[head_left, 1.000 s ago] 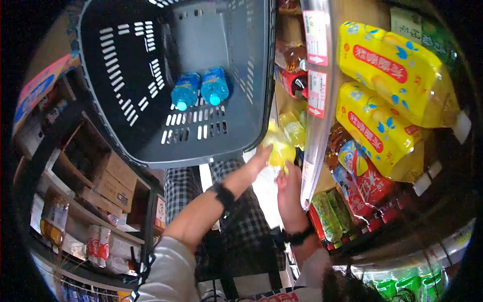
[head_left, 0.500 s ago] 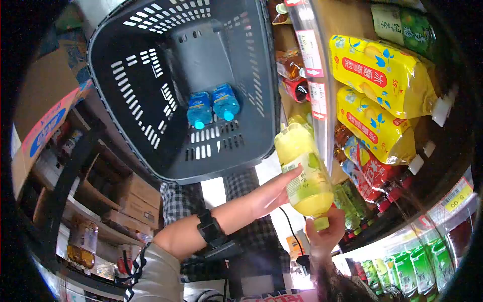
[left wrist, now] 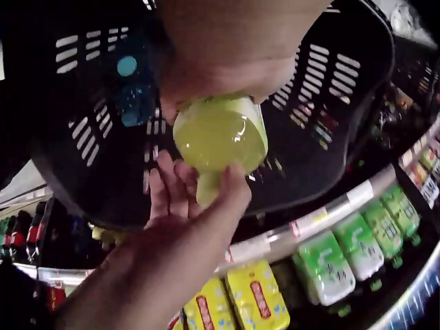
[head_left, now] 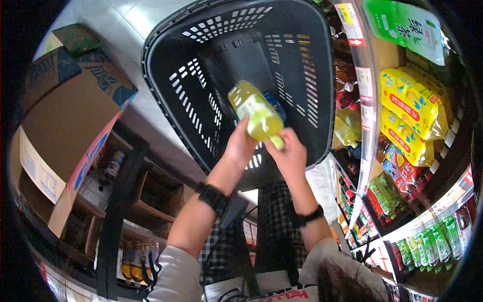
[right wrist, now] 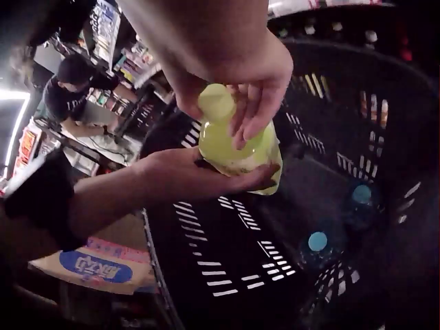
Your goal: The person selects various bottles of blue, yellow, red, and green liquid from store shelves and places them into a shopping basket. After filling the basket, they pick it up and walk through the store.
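- We hold a clear plastic bottle of yellow-green drink (head_left: 259, 116), with a pale green label and a yellow-green cap, over the open basket; it lies tilted, with its capped end towards us.
- Our left hand (head_left: 241, 145) is grasping the bottle's body, the thumb on the near side and the fingers beneath.
- Our right hand (head_left: 291, 153) is grasping the bottle at its capped neck, the fingers curled round it.
- The black plastic basket (head_left: 168, 108) has slotted walls and stands in front of our black-and-white checked trousers (head_left: 282, 216).
- Down inside it we see two blue bottles with turquoise caps (right wrist: 317, 241) (the head view shows only part of them, behind the yellow-green one).
- To our right, the shelf carries yellow multipacks with red labels (head_left: 407, 100), a green-and-white pack (head_left: 405, 30) and, lower down, a row of green bottles (head_left: 430, 246).
- To our left is an open brown cardboard box (head_left: 70, 118).
- Beyond the basket, our right wrist view catches a person in dark clothes (right wrist: 75, 103).
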`<action>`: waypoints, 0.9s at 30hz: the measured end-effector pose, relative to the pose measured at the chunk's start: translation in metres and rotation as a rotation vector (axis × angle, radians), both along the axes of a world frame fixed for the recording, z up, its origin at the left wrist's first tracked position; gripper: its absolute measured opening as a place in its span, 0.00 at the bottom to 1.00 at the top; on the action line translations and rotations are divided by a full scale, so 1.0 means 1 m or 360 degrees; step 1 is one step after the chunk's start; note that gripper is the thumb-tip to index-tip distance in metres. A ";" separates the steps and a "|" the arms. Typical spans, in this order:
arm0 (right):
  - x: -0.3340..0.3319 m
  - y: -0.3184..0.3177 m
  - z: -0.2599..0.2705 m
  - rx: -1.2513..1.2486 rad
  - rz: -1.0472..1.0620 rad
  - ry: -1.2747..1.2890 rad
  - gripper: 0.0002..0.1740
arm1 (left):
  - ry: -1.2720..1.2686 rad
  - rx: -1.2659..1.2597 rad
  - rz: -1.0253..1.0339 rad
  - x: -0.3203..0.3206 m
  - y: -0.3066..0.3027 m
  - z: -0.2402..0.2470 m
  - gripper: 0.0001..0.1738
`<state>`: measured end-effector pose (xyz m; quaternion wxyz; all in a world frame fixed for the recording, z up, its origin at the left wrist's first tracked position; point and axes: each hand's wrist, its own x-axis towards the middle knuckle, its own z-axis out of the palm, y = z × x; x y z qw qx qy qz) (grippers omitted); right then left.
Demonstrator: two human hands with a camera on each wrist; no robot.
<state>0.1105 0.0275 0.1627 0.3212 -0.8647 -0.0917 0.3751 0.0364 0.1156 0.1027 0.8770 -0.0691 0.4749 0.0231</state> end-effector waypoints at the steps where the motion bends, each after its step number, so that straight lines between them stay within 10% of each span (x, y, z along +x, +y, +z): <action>1: -0.007 0.009 -0.032 0.0021 -0.0092 0.0131 0.13 | 0.0212 0.0035 -0.0079 -0.004 0.010 -0.009 0.25; 11: -0.045 0.075 -0.172 -0.0583 0.0072 0.0080 0.21 | 0.0634 0.0186 -0.0094 -0.037 0.016 -0.081 0.24; 27: -0.031 0.133 -0.190 -0.0929 0.0956 0.0146 0.21 | 0.0807 0.0384 -0.0092 -0.046 0.007 -0.093 0.30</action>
